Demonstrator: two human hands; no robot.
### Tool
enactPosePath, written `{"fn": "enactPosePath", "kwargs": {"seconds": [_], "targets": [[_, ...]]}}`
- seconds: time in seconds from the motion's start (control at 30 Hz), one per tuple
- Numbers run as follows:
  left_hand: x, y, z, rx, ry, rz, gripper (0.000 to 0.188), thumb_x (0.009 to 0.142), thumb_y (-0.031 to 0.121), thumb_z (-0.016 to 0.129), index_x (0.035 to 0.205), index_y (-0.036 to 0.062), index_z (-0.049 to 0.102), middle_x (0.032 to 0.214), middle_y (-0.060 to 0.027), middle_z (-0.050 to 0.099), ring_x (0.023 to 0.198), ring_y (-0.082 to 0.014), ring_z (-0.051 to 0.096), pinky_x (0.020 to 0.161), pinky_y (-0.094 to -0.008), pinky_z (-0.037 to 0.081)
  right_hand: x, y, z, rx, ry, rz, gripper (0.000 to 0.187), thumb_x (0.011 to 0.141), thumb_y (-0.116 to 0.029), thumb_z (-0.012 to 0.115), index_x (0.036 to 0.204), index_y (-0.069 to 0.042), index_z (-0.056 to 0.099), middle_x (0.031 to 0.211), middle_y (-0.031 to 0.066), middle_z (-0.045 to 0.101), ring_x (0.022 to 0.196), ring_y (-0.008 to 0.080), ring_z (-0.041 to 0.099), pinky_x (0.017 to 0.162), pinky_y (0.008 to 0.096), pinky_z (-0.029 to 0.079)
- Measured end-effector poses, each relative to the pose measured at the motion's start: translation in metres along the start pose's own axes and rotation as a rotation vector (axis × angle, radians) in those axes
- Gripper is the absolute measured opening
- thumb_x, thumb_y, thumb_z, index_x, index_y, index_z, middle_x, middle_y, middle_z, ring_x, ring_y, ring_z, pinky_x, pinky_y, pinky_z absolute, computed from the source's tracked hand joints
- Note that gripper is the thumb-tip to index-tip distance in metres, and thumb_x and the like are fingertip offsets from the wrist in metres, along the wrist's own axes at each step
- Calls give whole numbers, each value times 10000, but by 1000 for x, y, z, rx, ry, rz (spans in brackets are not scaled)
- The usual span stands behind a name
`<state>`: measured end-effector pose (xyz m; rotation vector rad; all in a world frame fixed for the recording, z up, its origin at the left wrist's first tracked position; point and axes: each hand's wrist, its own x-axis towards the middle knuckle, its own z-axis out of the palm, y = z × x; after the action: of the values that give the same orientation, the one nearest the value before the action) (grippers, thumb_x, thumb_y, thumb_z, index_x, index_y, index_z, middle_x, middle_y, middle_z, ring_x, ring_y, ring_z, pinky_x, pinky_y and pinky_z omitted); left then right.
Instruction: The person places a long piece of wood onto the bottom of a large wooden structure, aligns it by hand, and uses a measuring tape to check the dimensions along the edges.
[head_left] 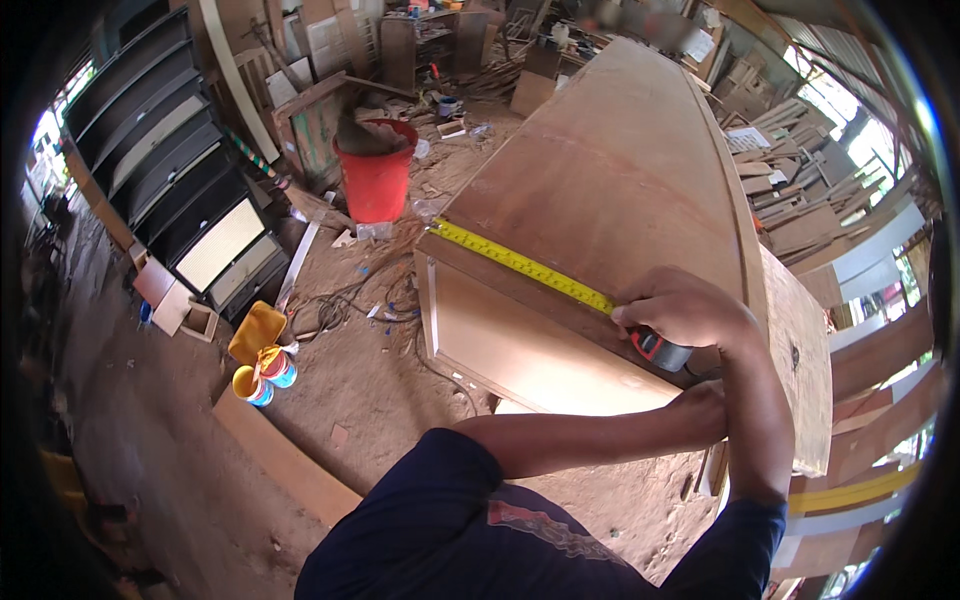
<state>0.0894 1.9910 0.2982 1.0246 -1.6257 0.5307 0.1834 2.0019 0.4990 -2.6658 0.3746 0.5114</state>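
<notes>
A yellow tape measure blade [525, 267] stretches across the near end of a large brown wooden cabinet or box [600, 150] lying on its side. Its far tip sits at the left corner. My right hand [685, 305] is closed over the right end of the blade, thumb and finger pressing on it. Below those fingers rests the black and red tape case [660, 350], against the cabinet's near edge. My left hand [708, 400] reaches across to the right, close to the near edge. The right forearm crosses in front of it and hides its fingers.
Left of the cabinet stand a red bucket [375, 175], paint cans [275, 367] and a yellow container [257, 332]. A dark slatted rack [165, 160] is further left. Wood offcuts [820, 190] pile up on the right. Cables [340, 310] lie on the dirt floor.
</notes>
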Motion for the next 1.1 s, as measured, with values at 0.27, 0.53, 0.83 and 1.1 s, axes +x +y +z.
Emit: {"fn": "enactPosePath", "kwargs": {"seconds": [0.27,0.53,0.83,1.1], "targets": [[9,0,-24,-233,-366,-234,134,942,50,661,1063,31,714,1049,-166,743,1092,-326,745,939,-464,571,-8,7,0,18,33,0,357,989,-382,700,1000,-55,844,872,163,771,845,309,725,812,427,551],[18,1,-50,203,-267,80,284,1000,203,656,1215,28,720,1236,-152,693,1254,-330,656,1127,-465,528,-79,104,-14,-3,333,-4,424,934,-434,785,950,-15,850,781,167,762,755,293,734,751,412,566],[46,9,-65,405,-418,263,348,1026,194,612,1296,8,729,1615,-220,551,1552,-365,470,1301,-539,402,-232,281,21,341,485,367,348,889,-345,904,938,-3,864,738,42,764,679,102,640,650,333,525],[48,8,-61,258,-471,107,300,1019,152,725,1292,29,709,1568,-198,589,1466,-363,581,1256,-518,482,-254,289,65,366,551,407,374,867,-373,923,993,-24,875,819,68,808,745,118,702,716,327,559]]}}
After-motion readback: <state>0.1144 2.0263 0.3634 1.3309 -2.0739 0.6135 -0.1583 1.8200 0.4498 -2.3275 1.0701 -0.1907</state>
